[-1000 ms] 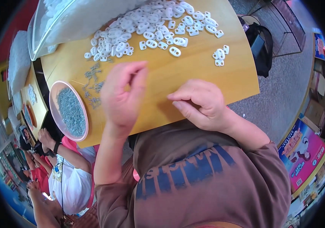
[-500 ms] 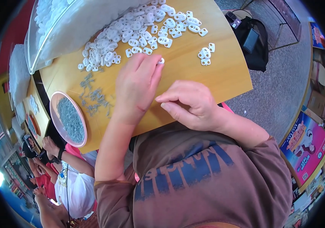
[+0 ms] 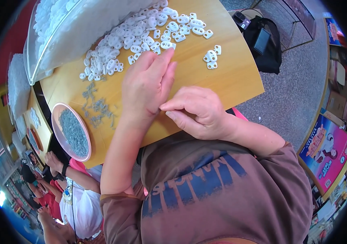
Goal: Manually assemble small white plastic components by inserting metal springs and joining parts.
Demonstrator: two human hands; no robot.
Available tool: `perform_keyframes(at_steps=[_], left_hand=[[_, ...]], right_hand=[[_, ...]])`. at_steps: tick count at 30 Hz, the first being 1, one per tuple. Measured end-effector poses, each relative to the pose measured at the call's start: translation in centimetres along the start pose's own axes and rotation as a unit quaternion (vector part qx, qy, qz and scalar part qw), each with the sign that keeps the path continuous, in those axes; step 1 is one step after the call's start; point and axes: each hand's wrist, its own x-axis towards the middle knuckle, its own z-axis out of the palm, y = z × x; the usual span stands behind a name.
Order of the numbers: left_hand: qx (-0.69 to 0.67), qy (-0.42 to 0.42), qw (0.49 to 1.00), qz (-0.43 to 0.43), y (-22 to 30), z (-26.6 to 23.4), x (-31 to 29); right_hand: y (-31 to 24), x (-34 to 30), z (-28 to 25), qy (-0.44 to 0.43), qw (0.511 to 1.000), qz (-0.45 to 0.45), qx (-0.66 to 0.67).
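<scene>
My left hand (image 3: 147, 87) hovers over the table, just short of a heap of small white two-holed plastic pieces (image 3: 131, 38). Its fingers are curled with the thumb close to the index finger, and whatever they grip is hidden. Beside its wrist, my right hand (image 3: 200, 112) is closed, thumb and index fingertips drawn together. Anything in that pinch is too small to make out. Thin grey spring-like bits (image 3: 98, 105) lie scattered left of my left wrist. A pink oval bowl (image 3: 55, 134) of the same grey bits stands farther left.
A clear tub (image 3: 39, 61) full of white pieces takes up the table's far left. A small white cluster (image 3: 211, 59) lies apart on the wooden table (image 3: 234, 81). Past the right edge is a black bag (image 3: 271, 57). Another person's hand (image 3: 53, 160) shows at the left.
The white piece that showed at my left fingertips is now out of sight; the left index finger reaches farther forward. My right hand keeps its pinch. The whole view has shifted slightly.
</scene>
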Motion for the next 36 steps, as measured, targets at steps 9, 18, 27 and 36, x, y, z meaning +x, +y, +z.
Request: perform_keyframes(at_steps=[9, 18, 27, 36], left_hand=[[0.015, -0.015, 1.0, 0.001, -0.2, 0.1, -0.3], [-0.074, 0.037, 0.996, -0.042, -0.6, -1.2, -0.9], [-0.045, 0.041, 0.998, -0.019, -0.4, -0.8, -0.7], [-0.022, -0.009, 0.999, -0.04, -0.3, -0.3, 0.5]], right_hand=[[0.2, -0.1, -0.1, 0.002, 1.0, -0.007, -0.001], [0.3, -0.2, 0.3, -0.006, 1.0, -0.011, -0.019], [0.5, -0.1, 0.1, -0.008, 1.0, -0.015, -0.023], [0.7, -0.1, 0.2, 0.002, 1.0, -0.019, -0.024]])
